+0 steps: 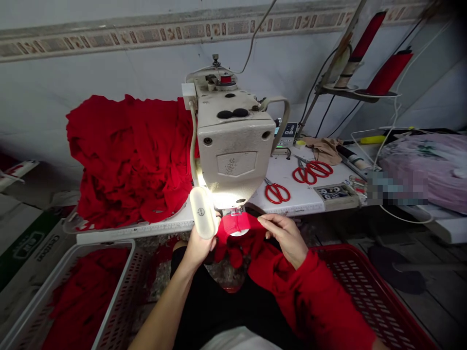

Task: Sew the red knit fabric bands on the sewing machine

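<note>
A piece of red fabric point(237, 223) lies under the presser foot of the sewing machine point(233, 141), lit by the machine's lamp point(203, 213). My left hand point(200, 243) grips the fabric's left side, its fingers partly hidden behind the lamp. On the right, my right hand point(285, 237) pinches the fabric's edge between thumb and fingers. More of the red cloth hangs down over my lap and lies along my right forearm.
A large heap of red cloth point(131, 160) sits left of the machine. Red-handled scissors point(277, 192) and a parts box point(337, 194) lie to the right. A white basket point(126, 272) and a red basket point(350, 250) flank my legs. Thread cones point(390, 73) stand behind.
</note>
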The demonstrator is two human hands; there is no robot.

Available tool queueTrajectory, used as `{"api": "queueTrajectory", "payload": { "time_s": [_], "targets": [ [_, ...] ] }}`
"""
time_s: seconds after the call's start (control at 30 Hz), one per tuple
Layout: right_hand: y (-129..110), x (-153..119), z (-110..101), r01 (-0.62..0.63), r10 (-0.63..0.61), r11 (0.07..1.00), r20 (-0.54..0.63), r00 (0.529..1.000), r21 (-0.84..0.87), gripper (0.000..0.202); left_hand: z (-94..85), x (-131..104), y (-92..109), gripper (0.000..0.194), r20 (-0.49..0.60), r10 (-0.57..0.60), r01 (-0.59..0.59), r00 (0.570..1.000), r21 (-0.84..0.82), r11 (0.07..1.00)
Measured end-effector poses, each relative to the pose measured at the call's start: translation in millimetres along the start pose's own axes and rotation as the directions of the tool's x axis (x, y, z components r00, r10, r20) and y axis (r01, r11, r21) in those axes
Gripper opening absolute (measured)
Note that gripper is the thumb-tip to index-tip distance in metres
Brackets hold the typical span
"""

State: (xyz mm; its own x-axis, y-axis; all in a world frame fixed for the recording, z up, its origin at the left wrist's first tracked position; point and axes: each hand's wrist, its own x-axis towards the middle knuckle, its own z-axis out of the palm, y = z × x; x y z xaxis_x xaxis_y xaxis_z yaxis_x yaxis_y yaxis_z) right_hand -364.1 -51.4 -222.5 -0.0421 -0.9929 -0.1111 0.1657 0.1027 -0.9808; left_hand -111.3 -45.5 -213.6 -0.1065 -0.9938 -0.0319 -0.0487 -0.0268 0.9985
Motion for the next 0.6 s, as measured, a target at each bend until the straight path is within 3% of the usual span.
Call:
{"api": "queueTrajectory", "payload": {
  "time_s": [0.1, 0.17, 0.33, 0.4, 0.5, 0.6],
  "targets": [
    [12, -14, -2, -0.048, 0.048, 0.998, -0.021, 0.999, 0.028, 0.038, -23.5, -15, -20, 0.045, 0.241, -0.127, 0.096, 0.962, 0.137, 0.986],
    [16, -26, 1, -0.105, 0.103, 0.994, 0.044, 0.994, 0.034, 0.037, -43.3, -22, -28, 0.045, 0.303, -0.16, 0.096, 0.939, 0.213, 0.972],
    [25, -44, 26, -0.171, 0.184, 0.983, 0.294, 0.938, -0.069, 0.039, -83.0, -19, -23, 0.035, 0.011, -0.041, 0.039, 0.999, 0.143, 0.989],
    [28, -45, 38, -0.165, 0.184, 0.983, 0.316, 0.931, -0.087, 0.041, -83.0, -16, -17, 0.035, -0.06, 0.023, -0.016, 0.998, 0.11, 0.994],
    [26, -45, 51, -0.084, 0.116, 0.989, 0.287, 0.951, -0.121, 0.04, -62.1, -17, -9, 0.033, -0.101, 0.067, -0.054, 0.993, 0.124, 0.991],
    [11, -51, 55, 0.02, 0.037, 0.981, 0.285, 0.958, -0.195, 0.036, -34.4, -30, -7, 0.034, -0.027, -0.015, 0.018, 1.0, 0.088, 0.996]
  ]
}}
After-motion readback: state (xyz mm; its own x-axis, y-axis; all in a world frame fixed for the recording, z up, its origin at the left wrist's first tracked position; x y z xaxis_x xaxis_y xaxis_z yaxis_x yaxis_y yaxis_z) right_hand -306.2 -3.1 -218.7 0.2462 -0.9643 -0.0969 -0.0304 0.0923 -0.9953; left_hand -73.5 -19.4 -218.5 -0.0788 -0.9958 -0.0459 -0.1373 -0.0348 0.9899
